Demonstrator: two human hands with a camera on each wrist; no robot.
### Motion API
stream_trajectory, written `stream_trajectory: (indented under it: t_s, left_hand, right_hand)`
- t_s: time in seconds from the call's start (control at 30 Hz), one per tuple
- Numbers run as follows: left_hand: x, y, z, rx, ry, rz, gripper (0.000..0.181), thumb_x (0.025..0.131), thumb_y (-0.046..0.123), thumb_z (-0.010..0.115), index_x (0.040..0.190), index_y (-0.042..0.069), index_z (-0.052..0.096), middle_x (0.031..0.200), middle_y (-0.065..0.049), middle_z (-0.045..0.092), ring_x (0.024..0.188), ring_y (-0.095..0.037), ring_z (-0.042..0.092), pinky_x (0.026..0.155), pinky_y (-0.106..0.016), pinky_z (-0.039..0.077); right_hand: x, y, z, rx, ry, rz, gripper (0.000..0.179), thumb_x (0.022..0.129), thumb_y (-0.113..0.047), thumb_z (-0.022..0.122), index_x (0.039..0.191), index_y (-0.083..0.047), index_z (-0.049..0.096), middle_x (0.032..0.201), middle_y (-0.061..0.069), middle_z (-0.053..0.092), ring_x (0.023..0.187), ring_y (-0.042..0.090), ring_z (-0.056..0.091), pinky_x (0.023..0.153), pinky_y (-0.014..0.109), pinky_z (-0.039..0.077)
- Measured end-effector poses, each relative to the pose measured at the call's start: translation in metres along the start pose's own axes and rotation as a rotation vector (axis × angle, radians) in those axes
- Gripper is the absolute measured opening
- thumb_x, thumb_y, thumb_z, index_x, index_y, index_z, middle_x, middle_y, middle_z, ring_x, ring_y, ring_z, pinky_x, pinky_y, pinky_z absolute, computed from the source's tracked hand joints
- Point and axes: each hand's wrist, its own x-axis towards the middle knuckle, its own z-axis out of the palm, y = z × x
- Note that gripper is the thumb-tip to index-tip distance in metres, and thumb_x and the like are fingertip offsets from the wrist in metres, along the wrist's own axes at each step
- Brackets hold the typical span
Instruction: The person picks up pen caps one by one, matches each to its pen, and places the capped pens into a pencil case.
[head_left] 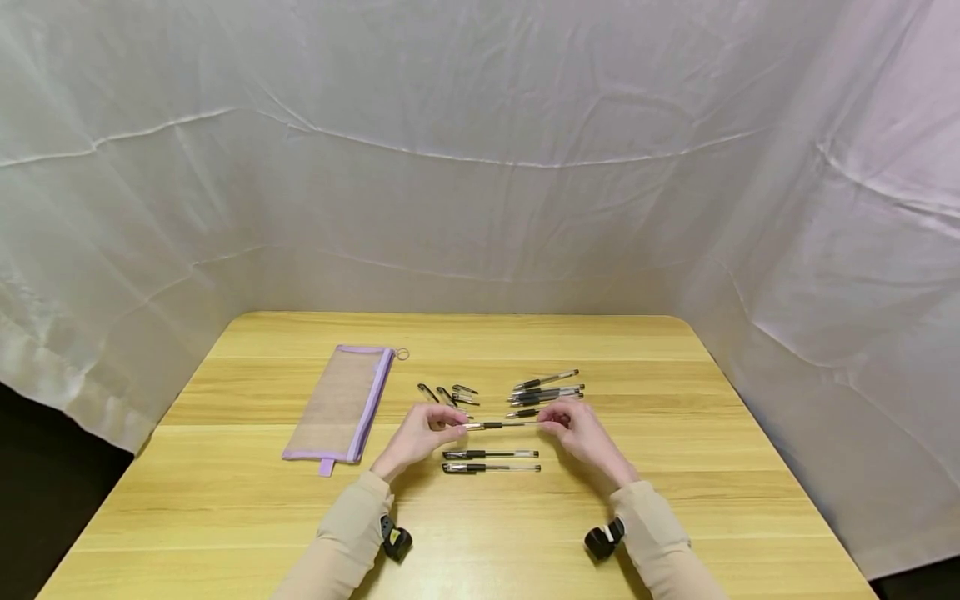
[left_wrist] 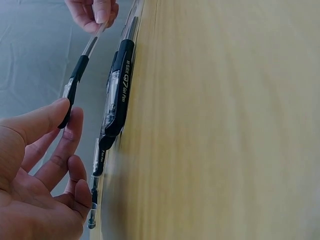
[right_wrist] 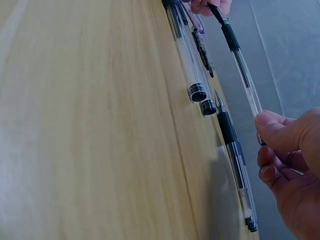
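Between both hands a clear gel pen (head_left: 495, 425) with a black rubber grip and its cap on is held level above the table. My left hand (head_left: 423, 432) pinches the capped end between thumb and fingers. The far end sits between the thumb and fingers of my right hand (head_left: 577, 429). Nearer to me, two capped gel pens (head_left: 491, 454) lie side by side on the wood. Beyond the left hand several loose black pen caps (head_left: 446, 394) are scattered. Several uncapped pens (head_left: 547, 392) lie in a loose group beyond the right hand.
A mesh pouch (head_left: 337, 404) with lilac edging and a zip lies flat to the left. The wooden table (head_left: 480, 533) ends at a pale hanging curtain (head_left: 480, 208) on its far side and flanks. Small black cameras (head_left: 396, 540) are strapped to both wrists.
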Motion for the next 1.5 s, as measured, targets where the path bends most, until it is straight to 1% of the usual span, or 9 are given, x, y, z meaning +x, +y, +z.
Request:
stream_trajectory:
  t_s: [0.33, 0.47, 0.63, 0.7, 0.9, 1.03, 1.23, 1.4, 1.5]
  left_hand:
    - [0.001, 0.001, 0.002, 0.029, 0.001, 0.013, 0.019, 0.089, 0.011, 0.074, 0.106, 0.002, 0.075, 0.106, -0.015, 0.075, 0.084, -0.012, 0.06, 0.075, -0.022, 0.047]
    - [0.0, 0.001, 0.002, 0.051, 0.026, 0.001, 0.018, 0.087, 0.01, 0.076, 0.104, 0.003, 0.076, 0.1, -0.014, 0.076, 0.079, -0.012, 0.059, 0.071, -0.021, 0.046]
    - [-0.001, 0.001, 0.001, 0.059, 0.062, -0.033, 0.015, 0.085, 0.007, 0.078, 0.1, 0.006, 0.078, 0.092, -0.011, 0.075, 0.074, -0.011, 0.057, 0.066, -0.02, 0.045]
    - [-0.001, 0.001, 0.001, 0.067, 0.075, -0.033, 0.014, 0.084, 0.007, 0.078, 0.098, 0.005, 0.078, 0.09, -0.011, 0.075, 0.072, -0.011, 0.057, 0.064, -0.02, 0.045]
    - [-0.001, 0.002, 0.0, 0.072, 0.096, -0.049, 0.012, 0.084, 0.006, 0.078, 0.096, 0.008, 0.079, 0.088, -0.008, 0.075, 0.072, -0.011, 0.056, 0.064, -0.019, 0.045]
    - [-0.001, 0.0, -0.001, 0.076, 0.095, -0.037, 0.012, 0.085, 0.007, 0.078, 0.096, 0.007, 0.078, 0.089, -0.009, 0.075, 0.073, -0.012, 0.057, 0.064, -0.02, 0.046]
    - [-0.001, -0.001, -0.003, 0.103, 0.061, -0.028, 0.014, 0.087, 0.007, 0.075, 0.101, 0.006, 0.077, 0.094, -0.01, 0.075, 0.077, -0.011, 0.059, 0.069, -0.02, 0.048]
    - [-0.002, -0.002, -0.007, 0.129, 0.018, -0.015, 0.014, 0.087, 0.006, 0.074, 0.101, 0.004, 0.076, 0.095, -0.01, 0.074, 0.08, -0.011, 0.061, 0.073, -0.02, 0.051]
    - [-0.003, -0.002, -0.008, 0.155, 0.002, 0.003, 0.013, 0.086, 0.004, 0.074, 0.099, 0.003, 0.076, 0.094, -0.012, 0.074, 0.08, -0.011, 0.062, 0.072, -0.019, 0.051]
  right_hand:
    - [-0.001, 0.0, 0.002, 0.03, 0.011, -0.075, 0.01, 0.088, -0.003, 0.072, 0.095, -0.01, 0.075, 0.095, 0.002, 0.07, 0.088, 0.012, 0.062, 0.078, 0.021, 0.053]
    - [-0.001, 0.0, 0.005, 0.044, 0.029, -0.119, 0.011, 0.087, -0.001, 0.072, 0.096, -0.008, 0.075, 0.095, 0.002, 0.071, 0.089, 0.015, 0.064, 0.081, 0.023, 0.056]
    - [0.001, 0.0, 0.01, 0.032, 0.049, -0.192, 0.01, 0.086, 0.001, 0.072, 0.094, -0.004, 0.075, 0.093, 0.005, 0.072, 0.087, 0.018, 0.066, 0.08, 0.025, 0.057]
    - [0.003, -0.001, 0.012, 0.031, 0.043, -0.199, 0.009, 0.087, 0.0, 0.072, 0.093, -0.004, 0.075, 0.092, 0.005, 0.072, 0.086, 0.018, 0.066, 0.08, 0.025, 0.057]
    - [0.004, -0.003, 0.012, 0.029, 0.019, -0.176, 0.01, 0.088, 0.0, 0.07, 0.095, -0.005, 0.075, 0.094, 0.006, 0.071, 0.087, 0.018, 0.065, 0.079, 0.023, 0.056]
    - [0.003, -0.004, 0.012, 0.042, 0.009, -0.149, 0.011, 0.089, -0.001, 0.07, 0.097, -0.005, 0.075, 0.095, 0.006, 0.07, 0.089, 0.018, 0.065, 0.081, 0.023, 0.056]
    - [0.002, -0.004, 0.012, 0.067, -0.021, -0.083, 0.013, 0.09, -0.003, 0.07, 0.1, -0.008, 0.075, 0.098, 0.003, 0.071, 0.091, 0.015, 0.064, 0.082, 0.021, 0.055]
    - [0.001, -0.004, 0.011, 0.105, -0.053, -0.038, 0.014, 0.089, -0.003, 0.072, 0.101, -0.008, 0.076, 0.103, 0.007, 0.074, 0.094, 0.019, 0.068, 0.084, 0.024, 0.057]
    - [0.001, -0.003, 0.01, 0.092, -0.075, -0.027, 0.013, 0.088, -0.004, 0.072, 0.1, -0.009, 0.076, 0.104, 0.007, 0.075, 0.094, 0.018, 0.068, 0.085, 0.025, 0.057]
